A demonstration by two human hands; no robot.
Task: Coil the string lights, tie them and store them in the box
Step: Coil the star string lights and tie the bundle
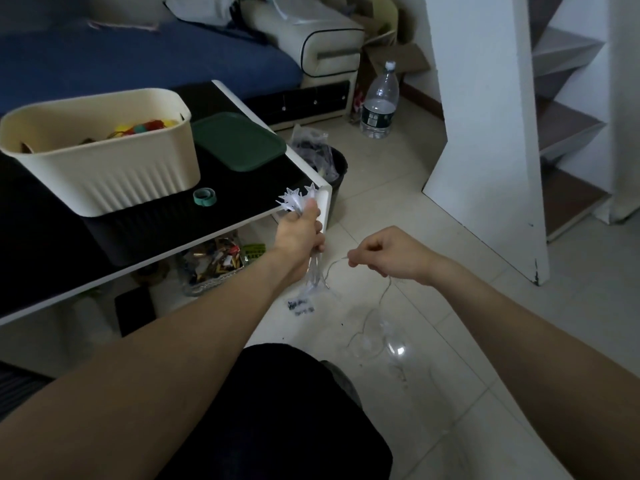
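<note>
Bench: a low black-topped bench with a white rim (325,199) stands at the left and carries the box, the lid and the tape.
Box: a cream ribbed plastic box (114,174) sits open on the bench, with colourful items inside.
Lid: a dark green flat plastic lid (239,140) lies just beside the box, to its right.
Left hand: the left hand (301,233) is held at the bench's near right corner; its grip is closed round a gathered bundle of the clear-wired string lights with white star-shaped bulbs (298,199), stars sticking out above the fist and loops hanging below.
Right hand: the right hand (391,254) pinches the loose wire in a narrow grip; the wire's remainder trails down onto the pale tiled floor (398,168).
Tape: a small teal tape roll (205,196) lies in front of the box.
</note>
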